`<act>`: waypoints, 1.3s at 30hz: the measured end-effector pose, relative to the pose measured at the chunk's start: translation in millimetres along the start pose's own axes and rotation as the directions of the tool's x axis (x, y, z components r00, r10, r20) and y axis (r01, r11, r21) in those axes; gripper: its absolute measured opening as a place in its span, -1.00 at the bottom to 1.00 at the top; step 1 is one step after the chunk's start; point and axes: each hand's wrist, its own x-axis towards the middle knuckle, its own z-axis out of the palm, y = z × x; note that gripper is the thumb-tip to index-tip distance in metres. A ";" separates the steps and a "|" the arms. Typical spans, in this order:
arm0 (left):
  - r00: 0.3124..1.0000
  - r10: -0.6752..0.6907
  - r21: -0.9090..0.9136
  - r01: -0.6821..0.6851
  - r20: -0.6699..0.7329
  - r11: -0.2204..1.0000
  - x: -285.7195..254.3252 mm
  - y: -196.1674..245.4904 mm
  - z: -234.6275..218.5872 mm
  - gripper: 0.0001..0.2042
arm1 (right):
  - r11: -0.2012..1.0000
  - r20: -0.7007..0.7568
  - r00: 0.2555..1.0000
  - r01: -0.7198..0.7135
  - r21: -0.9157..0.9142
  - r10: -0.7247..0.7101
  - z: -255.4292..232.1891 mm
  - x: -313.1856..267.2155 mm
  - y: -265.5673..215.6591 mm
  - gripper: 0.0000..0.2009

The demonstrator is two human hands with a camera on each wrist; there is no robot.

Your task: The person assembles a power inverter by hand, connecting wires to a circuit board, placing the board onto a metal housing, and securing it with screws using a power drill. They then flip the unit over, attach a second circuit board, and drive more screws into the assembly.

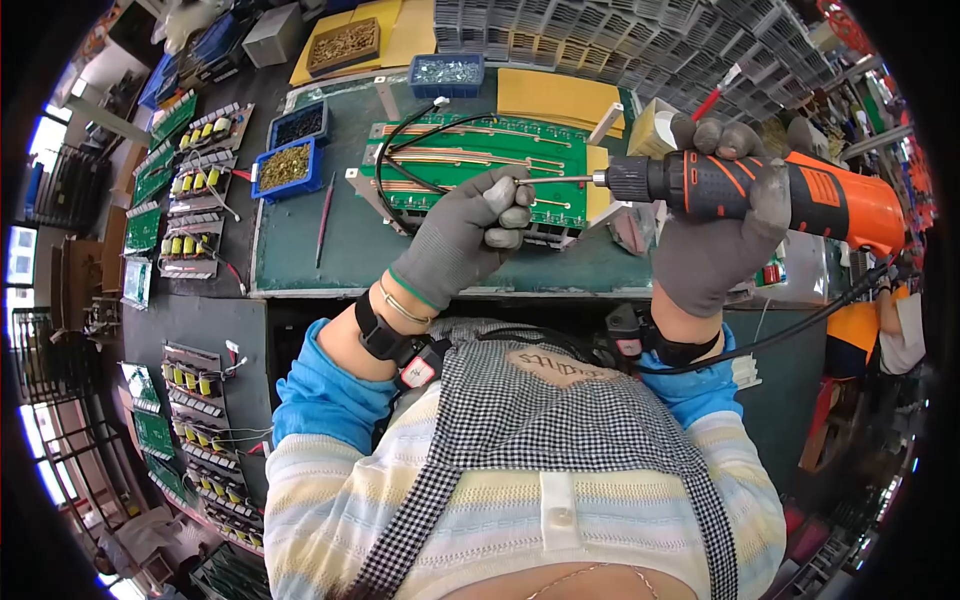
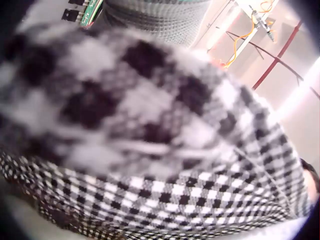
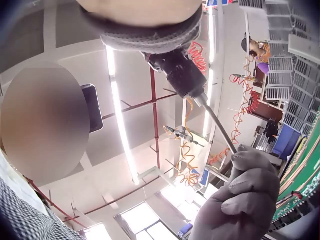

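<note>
- Head view: the left hand (image 1: 462, 238), gloved, curls its fingers around the bit (image 1: 560, 180) of the orange drill (image 1: 770, 192), which the right hand (image 1: 712, 240) grips by the body, above the counter's (image 1: 340, 245) near edge. The green circuit board (image 1: 470, 160) lies at mid-counter.
- Left wrist view: only blurred checked apron (image 2: 150, 140).
- Right wrist view: the left hand's (image 3: 245, 200) fingers close round the bit (image 3: 219, 125) below the chuck (image 3: 177, 72).

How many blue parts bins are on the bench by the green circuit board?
3, maybe more hidden. A blue plastic bin of brass parts left of the board, a blue bin of dark parts above it, a blue bin of silver screws behind the board.
</note>
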 end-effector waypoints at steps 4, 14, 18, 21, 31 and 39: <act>0.959 0.258 0.415 -0.189 -0.117 0.890 8.6 -4.3 6.4 -0.75 | 1.000 -0.121 0.993 -0.005 -0.028 0.001 -0.4 5.1 2.0 -0.76; 0.931 0.285 0.546 -0.120 -0.228 0.829 25.6 6.4 3.4 -0.76 | 0.998 -0.227 0.972 -0.060 -0.008 0.056 -11.0 22.8 20.6 -0.70; 0.921 0.291 0.829 0.055 -0.257 0.557 28.6 27.1 14.4 -0.80 | 0.994 -0.083 0.995 0.043 -0.099 -0.052 -24.5 42.3 29.1 -0.53; 0.928 0.372 0.994 -0.019 -0.023 0.108 37.2 30.7 1.1 -0.82 | 0.954 -0.029 0.999 0.034 -0.299 -0.045 -32.8 49.8 37.8 -0.45; 0.903 0.416 0.964 0.011 0.105 -0.267 54.6 19.7 -20.3 -0.87 | 0.957 0.005 0.995 -0.097 -0.273 0.102 -40.3 52.1 66.5 -0.25; 0.897 0.426 0.950 0.024 0.118 -0.313 56.3 19.2 -21.5 -0.88 | 0.938 0.137 0.968 -0.160 -0.307 0.210 -38.1 59.5 67.8 -0.35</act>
